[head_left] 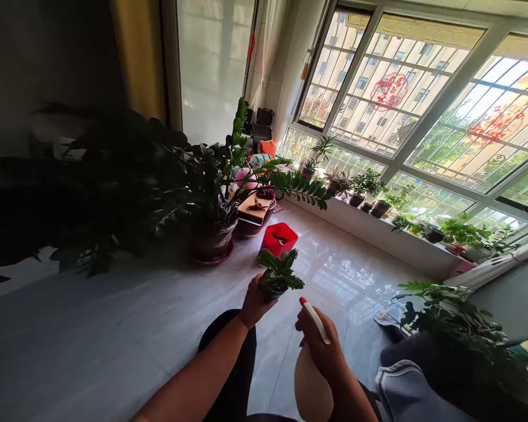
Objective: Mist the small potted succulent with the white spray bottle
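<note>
My left hand [256,303] is closed around the pot of a small succulent plant [280,271], whose toothed green leaves spread above the fingers. To its right, my right hand [323,340] grips the neck of a white spray bottle [308,381]. The bottle's red nozzle tip points up and left, towards the plant but apart from it. Part of the bottle body is hidden behind my right hand and forearm. Just beyond the plant, a red square bucket [286,233] stands on the floor with something dark inside.
A big leafy plant in a dark pot [213,240] stands at the left, beside a cardboard box [254,208]. Several potted plants [381,208] line the window ledge. Another leafy plant [457,316] and blue-grey cloth [405,387] lie at the right. Pale tiled floor [158,334] surrounds me.
</note>
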A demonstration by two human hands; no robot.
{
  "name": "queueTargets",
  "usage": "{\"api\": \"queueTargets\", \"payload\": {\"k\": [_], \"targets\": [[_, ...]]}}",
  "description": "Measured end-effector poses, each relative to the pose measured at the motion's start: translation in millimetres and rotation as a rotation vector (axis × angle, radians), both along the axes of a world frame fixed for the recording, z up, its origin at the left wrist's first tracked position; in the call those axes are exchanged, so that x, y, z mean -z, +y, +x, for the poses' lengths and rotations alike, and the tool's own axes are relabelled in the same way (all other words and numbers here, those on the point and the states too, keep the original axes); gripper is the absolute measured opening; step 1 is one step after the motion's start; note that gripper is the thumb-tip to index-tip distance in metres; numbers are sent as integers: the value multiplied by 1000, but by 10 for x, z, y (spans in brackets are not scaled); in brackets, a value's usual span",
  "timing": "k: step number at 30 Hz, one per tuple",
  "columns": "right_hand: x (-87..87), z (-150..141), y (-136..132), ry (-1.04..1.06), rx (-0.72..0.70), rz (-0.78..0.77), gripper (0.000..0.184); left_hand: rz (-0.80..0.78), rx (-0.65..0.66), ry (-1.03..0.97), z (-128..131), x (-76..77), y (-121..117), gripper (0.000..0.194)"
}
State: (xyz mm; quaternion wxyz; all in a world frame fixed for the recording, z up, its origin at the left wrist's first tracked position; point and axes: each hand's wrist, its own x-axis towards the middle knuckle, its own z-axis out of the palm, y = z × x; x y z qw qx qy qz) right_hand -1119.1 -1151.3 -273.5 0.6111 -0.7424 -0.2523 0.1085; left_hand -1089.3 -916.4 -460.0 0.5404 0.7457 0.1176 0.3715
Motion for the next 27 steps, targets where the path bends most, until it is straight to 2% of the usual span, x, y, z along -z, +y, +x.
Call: {"api": "queueTargets", "payload": {"k": [5,9,13,22,27], "targets": [[-32,-3,-46,-3,16,10,58,12,2,-16,-11,-29,14,87],[-112,4,-34,-13,-9,40,64,22,-6,-13,-21,-43,13,90],[-178,-26,1,-71,41,86,58,38,-6,-23,-32,-49,2,91],[-11,126,-147,-35,-11,22,55,74,-14,-46,-26,-35,-10,90],[-71,10,-86,-90,39,61,48,132,-62,-62,-3,-55,-40,87]]}}
